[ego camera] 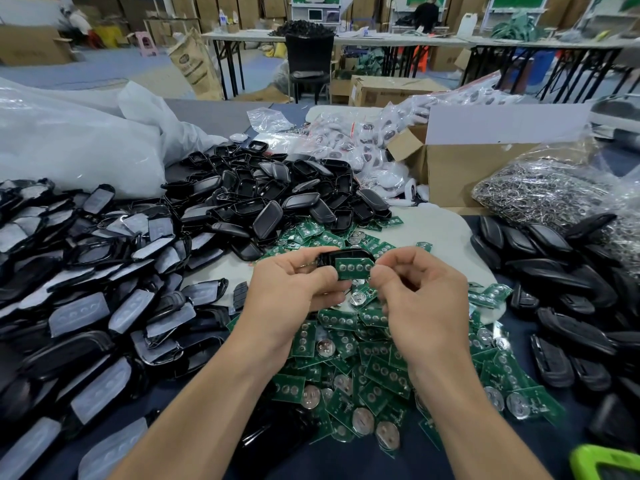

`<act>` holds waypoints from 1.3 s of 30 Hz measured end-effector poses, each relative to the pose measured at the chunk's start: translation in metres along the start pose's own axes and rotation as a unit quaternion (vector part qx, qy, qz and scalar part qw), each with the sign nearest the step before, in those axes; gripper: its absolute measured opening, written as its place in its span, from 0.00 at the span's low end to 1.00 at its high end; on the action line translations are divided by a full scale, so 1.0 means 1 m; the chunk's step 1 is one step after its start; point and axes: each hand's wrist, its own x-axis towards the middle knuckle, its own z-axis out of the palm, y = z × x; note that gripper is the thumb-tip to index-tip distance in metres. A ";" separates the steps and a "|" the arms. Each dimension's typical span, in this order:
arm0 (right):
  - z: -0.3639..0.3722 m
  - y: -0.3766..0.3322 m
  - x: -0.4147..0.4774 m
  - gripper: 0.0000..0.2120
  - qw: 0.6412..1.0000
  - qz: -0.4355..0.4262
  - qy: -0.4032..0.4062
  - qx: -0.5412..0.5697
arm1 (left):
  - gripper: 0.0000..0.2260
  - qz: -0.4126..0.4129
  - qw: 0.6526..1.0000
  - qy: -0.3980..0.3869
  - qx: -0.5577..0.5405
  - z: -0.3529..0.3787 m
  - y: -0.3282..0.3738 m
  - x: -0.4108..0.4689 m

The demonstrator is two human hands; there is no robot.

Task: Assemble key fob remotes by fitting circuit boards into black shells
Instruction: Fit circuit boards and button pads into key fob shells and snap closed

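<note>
Left fingers (327, 273) curled round a black shell (346, 253), thumb on the left end of a green circuit board (353, 267). Right fingers (382, 271) pinch the board's right end, clamped on it. From my feed the board lies across the shell's open face, round contact pads facing up; I can't tell if it's seated. Left hand (294, 285) and right hand (419, 289) are close together, mid-frame, held above the bench (214, 114).

Under and around the hands, 6 o'clock: loose pile of circuit boards (363, 368), green, many with coin cells showing, spilling out to 4 o'clock.
12 o'clock: heap of empty shells (277, 192), glossy black, some open side up.
9 o'clock, down to 7: big spread of black shell halves with grey button pads (86, 289), overlapping.
3 o'clock: more dark shell pieces (561, 271), packed in rows.
1–2 o'clock: cardboard box (467, 174), flap open, and beside it a clear bag of metal key rings (540, 192).
12–1 o'clock, behind the shell heap: white fobs in small plastic bags (356, 143).
10 o'clock: big white plastic sack (69, 143), crumpled.
5 o'clock corner: bright green object (602, 462), cut off, I can't identify it.
</note>
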 end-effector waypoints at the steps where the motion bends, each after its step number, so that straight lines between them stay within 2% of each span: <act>1: -0.001 0.001 0.001 0.11 1.000 -0.001 -0.001 0.004 | 0.10 -0.008 1.000 -0.004 -0.006 0.000 0.000 0.000; 12: -0.002 -0.002 -0.001 0.10 0.999 -0.023 0.011 -0.028 | 0.09 -0.048 0.998 -0.026 -0.023 -0.003 0.000 0.001; 24: 0.000 -0.004 -0.003 0.11 0.993 -0.039 0.035 -0.106 | 0.15 -0.025 0.998 -0.041 0.032 -0.001 0.002 -0.003; 31: 0.002 -0.004 -0.006 0.11 0.988 -0.047 0.054 -0.134 | 0.12 0.004 0.999 -0.032 0.043 0.001 0.003 -0.005; 39: 0.003 -0.005 -0.008 0.10 0.987 -0.045 0.038 -0.151 | 0.15 0.015 0.998 -0.012 0.062 0.000 0.007 -0.007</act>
